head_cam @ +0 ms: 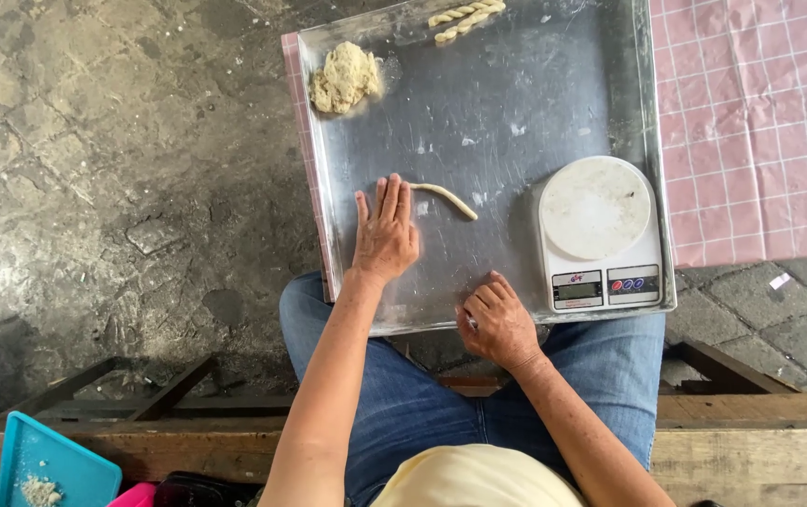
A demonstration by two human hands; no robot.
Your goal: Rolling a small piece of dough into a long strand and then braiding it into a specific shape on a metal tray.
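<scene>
Nearest, the right hand [499,324] curls at the tray's [516,103] front edge; whether it holds anything cannot be told. Left hand [386,233] lies flat, fingers open, on a dough rope [446,198] running rightward, slightly toward the scale [599,235]. Cracked stone floor [94,169] surrounds.

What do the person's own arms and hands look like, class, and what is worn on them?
Both arms are bare to the frame's lower edge, with no sleeves showing. The left hand and right hand wear no gloves; no rings, watch or bracelets are visible.
</scene>
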